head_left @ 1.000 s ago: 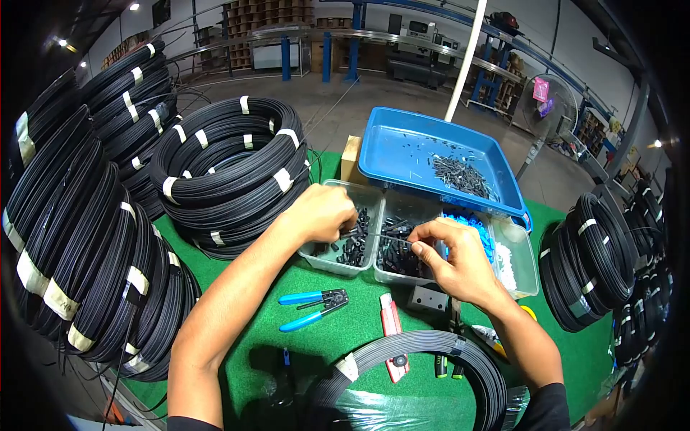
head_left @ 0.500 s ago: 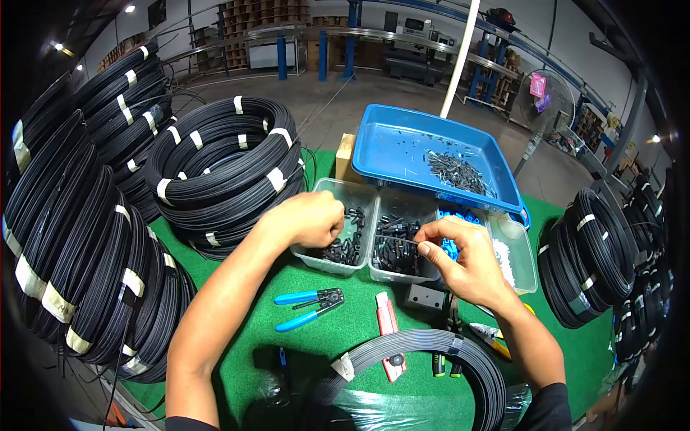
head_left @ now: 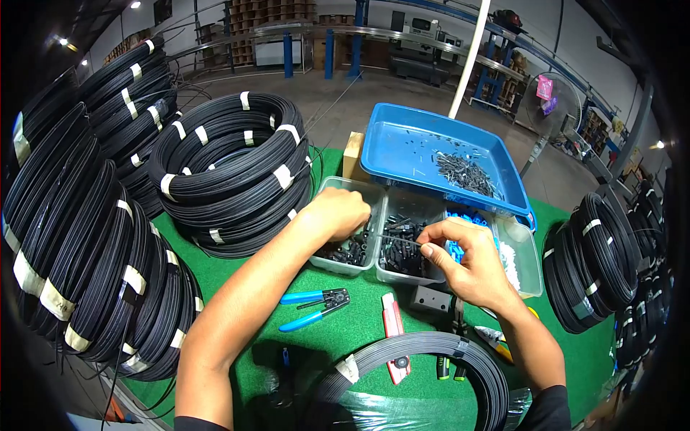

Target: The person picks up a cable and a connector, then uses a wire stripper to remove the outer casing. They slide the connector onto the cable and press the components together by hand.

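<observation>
My left hand (head_left: 341, 214) is down in the left clear plastic bin (head_left: 343, 269), among small black connector pieces (head_left: 352, 253). Its fingers curl closed, but the tips are hidden, so whatever they hold does not show. Over the neighbouring bin of black parts (head_left: 404, 253), my right hand (head_left: 471, 260) pinches a thin black cable (head_left: 399, 239) between thumb and fingers. The cable's end points left toward my other hand. A taped coil of black cable (head_left: 424, 342) lies on the green mat (head_left: 248, 298) close to me.
Blue-handled strippers (head_left: 313, 307), a red cutter (head_left: 395, 337) and a grey metal block (head_left: 433, 299) lie mid-table. A blue tray (head_left: 431, 172) of black bits stands behind the bins. Large cable coils (head_left: 230, 172) stack on the left; another coil (head_left: 591, 262) sits right.
My left hand has moved right within the left bin, toward the cable end. My right hand keeps its pinch on the cable. The whole view has shifted slightly.
</observation>
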Demonstrator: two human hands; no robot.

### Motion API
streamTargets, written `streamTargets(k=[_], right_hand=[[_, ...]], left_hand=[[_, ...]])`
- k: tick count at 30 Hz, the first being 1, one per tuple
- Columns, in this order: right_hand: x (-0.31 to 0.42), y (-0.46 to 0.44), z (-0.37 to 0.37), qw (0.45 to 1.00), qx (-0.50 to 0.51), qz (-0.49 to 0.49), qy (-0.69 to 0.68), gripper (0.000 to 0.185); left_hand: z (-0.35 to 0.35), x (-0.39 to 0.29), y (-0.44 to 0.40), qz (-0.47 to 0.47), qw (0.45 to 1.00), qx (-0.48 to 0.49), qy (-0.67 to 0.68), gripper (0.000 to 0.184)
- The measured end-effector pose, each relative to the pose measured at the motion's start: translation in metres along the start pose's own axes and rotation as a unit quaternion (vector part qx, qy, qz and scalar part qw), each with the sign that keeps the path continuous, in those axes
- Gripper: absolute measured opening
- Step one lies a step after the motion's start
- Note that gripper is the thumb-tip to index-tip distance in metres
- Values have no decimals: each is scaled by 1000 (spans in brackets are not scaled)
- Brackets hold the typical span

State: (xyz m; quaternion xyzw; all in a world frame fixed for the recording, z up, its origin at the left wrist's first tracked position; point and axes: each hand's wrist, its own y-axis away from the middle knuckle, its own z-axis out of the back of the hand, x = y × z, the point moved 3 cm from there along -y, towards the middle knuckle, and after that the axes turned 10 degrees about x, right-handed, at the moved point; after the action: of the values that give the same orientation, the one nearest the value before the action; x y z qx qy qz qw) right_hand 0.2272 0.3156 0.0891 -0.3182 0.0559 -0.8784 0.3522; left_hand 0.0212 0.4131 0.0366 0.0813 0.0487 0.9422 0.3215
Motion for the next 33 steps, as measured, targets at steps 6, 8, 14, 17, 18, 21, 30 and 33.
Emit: streamTargets(k=[6,8,14,17,18,21,30,33], right_hand=[[1,-1,-1,1000,-2,7,-6,10],[1,-2,-2,1000,-6,6,-4,10],[1,-2,-2,1000,6,5,0,10],[1,-3,0,1000,0,10,-3,10],[1,-4,0,1000,-1,11,-4,10],[2,-4,-1,1000,5,10,1,10],[1,-4,-1,1000,6,4,0,11],[0,-3,0,1000,-2,3,-1,11]], left_hand=[[-1,10,-14,0,1000,-19,-19,14],[-9,11,-17,-85,994,-55,35,26],[-16,19,-13,-53,998,-43,-10,14],[-16,26,-11,-52,977,-179,-104,9],[-16,28,-12,-51,977,-178,-105,9],[-13,29,-15,-67,975,-197,-72,12],[-9,17,-23,-22,997,-54,46,31],[-7,15,-22,-11,998,-60,32,32]])
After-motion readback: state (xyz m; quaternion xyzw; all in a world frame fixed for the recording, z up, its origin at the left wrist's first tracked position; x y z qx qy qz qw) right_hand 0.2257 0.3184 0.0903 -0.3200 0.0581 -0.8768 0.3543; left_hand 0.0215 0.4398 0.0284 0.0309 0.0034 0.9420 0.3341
